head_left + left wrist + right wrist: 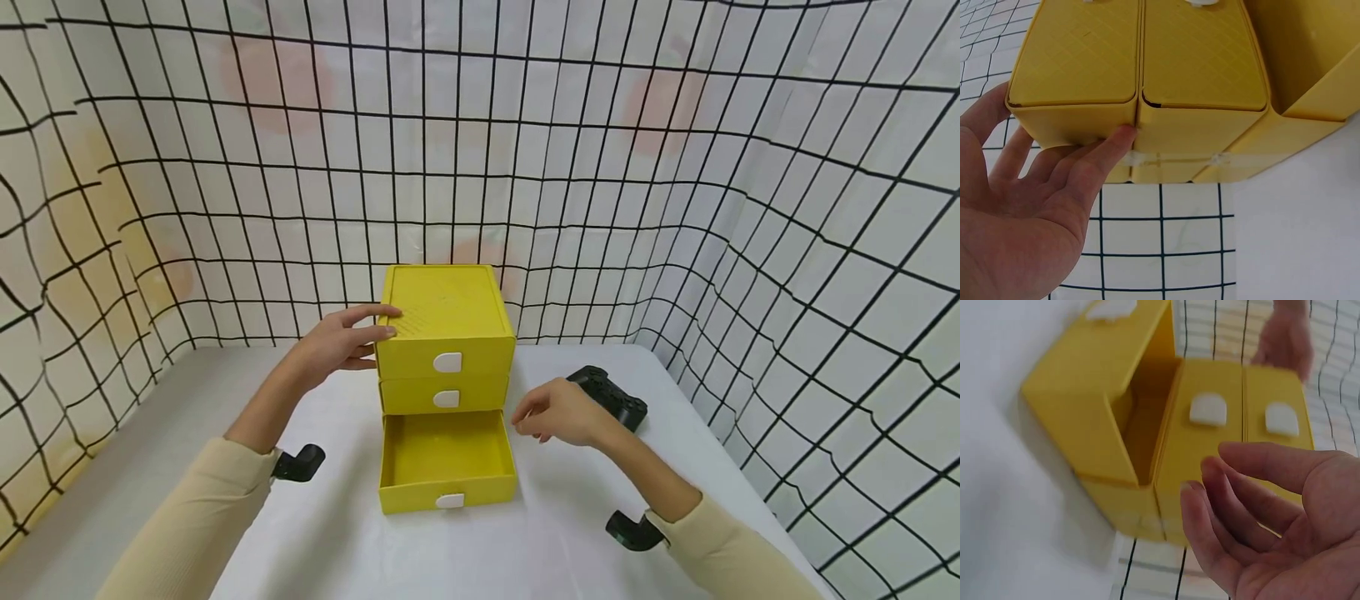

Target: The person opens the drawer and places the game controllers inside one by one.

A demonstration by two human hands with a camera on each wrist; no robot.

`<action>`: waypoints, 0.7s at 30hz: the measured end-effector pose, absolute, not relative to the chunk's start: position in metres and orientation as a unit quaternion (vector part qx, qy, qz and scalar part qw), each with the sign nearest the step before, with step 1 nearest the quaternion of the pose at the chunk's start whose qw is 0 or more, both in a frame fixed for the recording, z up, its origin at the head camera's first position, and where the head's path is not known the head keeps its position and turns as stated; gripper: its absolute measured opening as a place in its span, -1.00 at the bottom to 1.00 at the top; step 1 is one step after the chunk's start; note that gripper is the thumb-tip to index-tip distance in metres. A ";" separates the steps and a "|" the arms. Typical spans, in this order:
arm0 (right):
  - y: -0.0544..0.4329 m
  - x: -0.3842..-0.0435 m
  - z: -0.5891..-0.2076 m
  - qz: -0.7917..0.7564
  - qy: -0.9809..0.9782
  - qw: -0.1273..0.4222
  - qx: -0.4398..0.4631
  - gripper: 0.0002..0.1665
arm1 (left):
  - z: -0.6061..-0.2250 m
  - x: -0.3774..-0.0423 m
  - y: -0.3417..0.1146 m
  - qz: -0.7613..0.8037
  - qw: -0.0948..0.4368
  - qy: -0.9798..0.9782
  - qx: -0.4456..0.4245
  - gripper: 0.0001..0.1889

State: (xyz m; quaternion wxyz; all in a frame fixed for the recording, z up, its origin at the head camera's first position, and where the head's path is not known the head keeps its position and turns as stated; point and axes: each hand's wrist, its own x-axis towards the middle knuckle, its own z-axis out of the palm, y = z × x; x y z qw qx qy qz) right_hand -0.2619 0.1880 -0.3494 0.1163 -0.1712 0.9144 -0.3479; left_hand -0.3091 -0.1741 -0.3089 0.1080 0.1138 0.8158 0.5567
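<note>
A yellow three-drawer unit (pixel 446 358) with white tab handles stands upright at the middle of the table. Its bottom drawer (pixel 450 493) is pulled out and nothing lies inside; the upper two are closed. My left hand (pixel 337 342) rests on the unit's upper left edge, some fingers on the top and others along the side wall. In the left wrist view, its fingers (pixel 1110 150) lie flat against that side. To the right of the pulled-out drawer hovers my right hand (pixel 558 414), fingers loosely bent and holding nothing. In the right wrist view, the drawer fronts (pixel 1207 425) appear beyond its fingertips.
A black object shaped like a game controller (pixel 609 396) lies on the white table (pixel 337 533), partly behind my right hand. Black netting (pixel 465 150) over pale sheets surrounds the table's back and sides. Black wrist devices (pixel 300 463) stick out from both sleeves.
</note>
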 end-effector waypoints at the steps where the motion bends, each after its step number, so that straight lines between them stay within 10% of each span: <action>1: 0.193 -0.264 -0.349 -0.349 0.918 0.105 -0.160 -0.89 | -0.309 -0.309 -0.174 0.557 0.109 0.816 0.114 -0.46; 21: 0.283 -0.303 -0.385 -0.316 0.947 -0.050 -0.038 -0.28 | -0.309 -0.309 -0.173 0.559 0.107 0.815 0.111 -0.47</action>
